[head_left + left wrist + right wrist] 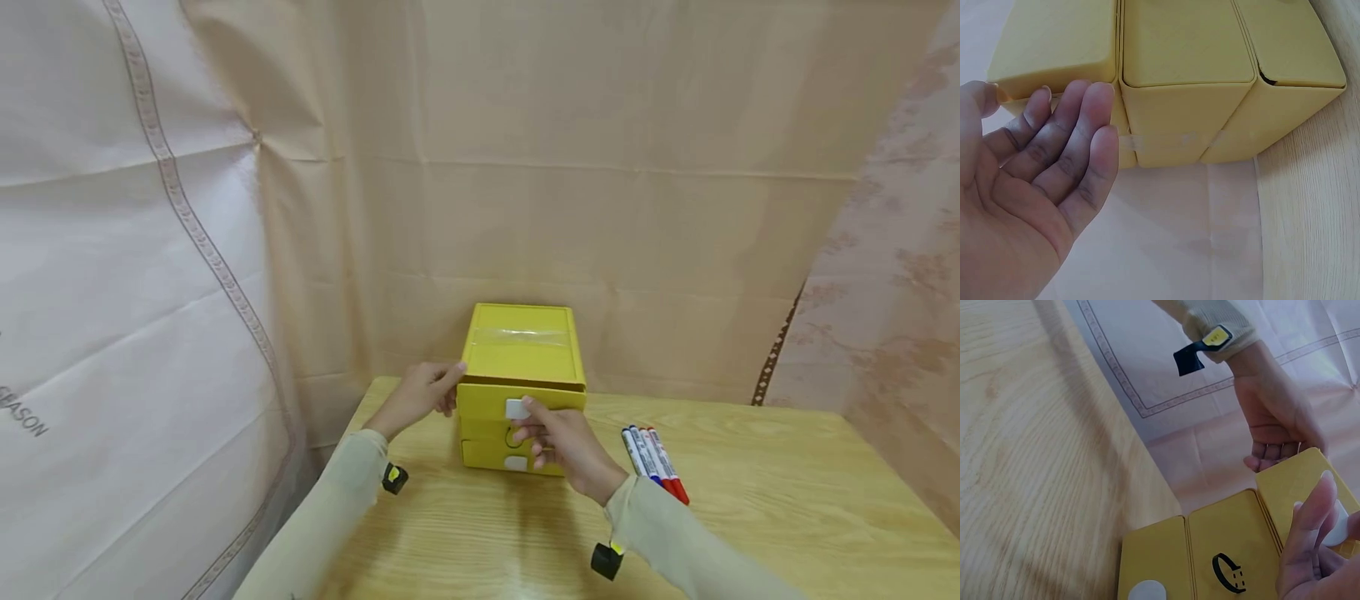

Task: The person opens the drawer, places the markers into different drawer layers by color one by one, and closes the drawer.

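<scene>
1. The yellow box (491, 360) stands at the far side of the table (772, 475).
2. Your right hand (573, 446) pinches the top drawer's (480, 403) white knob (514, 409); your left hand (422, 392), fingers loose, touches the left near corner.
3. You're apparently sliding this drawer; steady the box, move level. Its inside is hidden.

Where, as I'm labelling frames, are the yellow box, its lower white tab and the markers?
Yellow box (522, 362): head view, on its top.
Lower white tab (515, 463): head view, on its face.
Markers (651, 457): head view, on a white barrel.
</scene>
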`<control>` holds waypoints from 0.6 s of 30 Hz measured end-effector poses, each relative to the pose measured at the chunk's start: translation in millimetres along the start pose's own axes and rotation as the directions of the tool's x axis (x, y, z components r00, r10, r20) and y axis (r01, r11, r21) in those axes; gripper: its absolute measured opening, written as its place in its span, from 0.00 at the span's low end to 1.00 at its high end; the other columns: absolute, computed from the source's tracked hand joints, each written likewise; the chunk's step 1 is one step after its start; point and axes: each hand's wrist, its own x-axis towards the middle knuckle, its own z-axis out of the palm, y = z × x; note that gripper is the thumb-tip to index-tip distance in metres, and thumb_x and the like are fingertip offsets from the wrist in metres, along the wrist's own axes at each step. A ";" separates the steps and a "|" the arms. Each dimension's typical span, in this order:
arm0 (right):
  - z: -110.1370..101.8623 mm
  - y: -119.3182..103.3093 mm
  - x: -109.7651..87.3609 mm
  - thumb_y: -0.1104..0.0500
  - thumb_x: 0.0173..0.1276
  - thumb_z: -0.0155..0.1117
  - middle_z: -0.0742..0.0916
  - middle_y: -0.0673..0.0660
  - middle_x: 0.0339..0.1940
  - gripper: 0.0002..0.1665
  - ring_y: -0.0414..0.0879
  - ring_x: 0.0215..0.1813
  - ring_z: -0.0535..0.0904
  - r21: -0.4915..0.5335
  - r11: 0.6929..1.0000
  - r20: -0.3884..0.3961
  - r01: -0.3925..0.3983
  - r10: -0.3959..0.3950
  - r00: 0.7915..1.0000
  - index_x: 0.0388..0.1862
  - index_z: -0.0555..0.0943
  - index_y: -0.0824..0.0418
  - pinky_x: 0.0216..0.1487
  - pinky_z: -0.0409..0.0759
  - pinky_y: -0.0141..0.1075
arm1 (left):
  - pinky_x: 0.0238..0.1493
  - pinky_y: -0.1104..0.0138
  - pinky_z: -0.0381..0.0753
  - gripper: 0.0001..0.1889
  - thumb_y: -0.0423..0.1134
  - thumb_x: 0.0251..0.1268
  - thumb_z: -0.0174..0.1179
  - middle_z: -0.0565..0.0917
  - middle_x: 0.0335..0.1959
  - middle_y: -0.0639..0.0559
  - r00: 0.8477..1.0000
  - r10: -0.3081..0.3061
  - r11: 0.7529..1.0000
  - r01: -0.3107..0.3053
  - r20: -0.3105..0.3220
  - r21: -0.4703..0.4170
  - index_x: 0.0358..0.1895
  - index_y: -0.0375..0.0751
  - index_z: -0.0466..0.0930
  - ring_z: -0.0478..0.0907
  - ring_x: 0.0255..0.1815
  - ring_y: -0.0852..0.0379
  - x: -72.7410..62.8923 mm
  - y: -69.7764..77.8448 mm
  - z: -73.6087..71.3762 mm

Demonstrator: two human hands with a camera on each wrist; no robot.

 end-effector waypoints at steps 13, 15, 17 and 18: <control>-2.6 -2.1 7.2 0.39 0.78 0.60 0.87 0.55 0.34 0.35 0.39 0.24 0.72 0.007 1.000 -0.006 -0.009 0.009 1.000 0.52 0.83 0.74 0.25 0.77 0.29 | 0.34 0.60 0.85 0.29 0.58 0.84 0.45 0.84 0.24 0.48 1.000 -0.004 1.000 0.004 0.010 0.011 0.29 0.42 0.82 0.85 0.25 0.47 0.9 1.7 0.5; -2.7 -3.0 8.5 0.40 0.78 0.60 0.87 0.55 0.34 0.34 0.39 0.24 0.72 0.007 1.000 -0.013 -0.013 0.013 1.000 0.51 0.83 0.74 0.25 0.77 0.29 | 0.34 0.60 0.85 0.29 0.59 0.83 0.45 0.85 0.24 0.48 1.000 -0.006 1.000 0.005 0.012 0.016 0.29 0.42 0.82 0.85 0.25 0.48 1.5 1.5 0.2; -2.8 -3.9 9.8 0.40 0.78 0.59 0.87 0.55 0.35 0.33 0.39 0.25 0.72 0.008 1.000 -0.015 -0.016 0.017 1.000 0.51 0.83 0.73 0.26 0.77 0.29 | 0.34 0.60 0.85 0.29 0.58 0.84 0.45 0.85 0.24 0.48 1.000 -0.002 1.000 0.002 0.014 0.017 0.29 0.42 0.81 0.85 0.26 0.46 2.1 1.1 -0.2; -2.8 -4.4 10.3 0.41 0.79 0.59 0.87 0.56 0.35 0.33 0.39 0.25 0.72 0.010 1.000 -0.016 -0.018 0.018 1.000 0.51 0.83 0.73 0.26 0.77 0.29 | 0.34 0.59 0.85 0.29 0.58 0.84 0.45 0.85 0.24 0.47 1.000 -0.001 1.000 0.001 0.015 0.016 0.29 0.41 0.81 0.85 0.26 0.46 2.3 0.9 -0.4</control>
